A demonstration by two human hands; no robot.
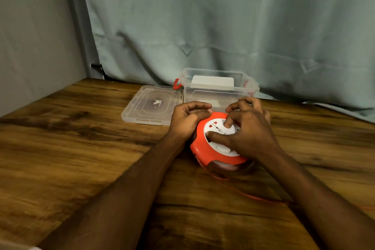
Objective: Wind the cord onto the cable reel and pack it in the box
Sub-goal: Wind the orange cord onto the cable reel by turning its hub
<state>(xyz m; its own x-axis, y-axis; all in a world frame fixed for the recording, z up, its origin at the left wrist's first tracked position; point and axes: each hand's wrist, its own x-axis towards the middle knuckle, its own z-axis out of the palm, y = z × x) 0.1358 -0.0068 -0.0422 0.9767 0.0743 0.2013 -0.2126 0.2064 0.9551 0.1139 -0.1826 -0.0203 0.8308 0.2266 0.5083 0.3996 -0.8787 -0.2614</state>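
Note:
An orange cable reel [205,149] with a white socket face lies flat on the wooden table [81,148]. My left hand [187,119] grips its left rim. My right hand [249,130] lies over the white face, with thumb and a fingertip pressed into it. A thin orange cord [249,195] runs from the reel's near side across the table to the right edge. Just behind the reel stands a clear plastic box [220,89] with red latches, open at the top.
The box's clear lid [152,104] lies flat on the table to the left of the box. A grey-green curtain [223,26] hangs behind the table, and a grey wall stands at the left.

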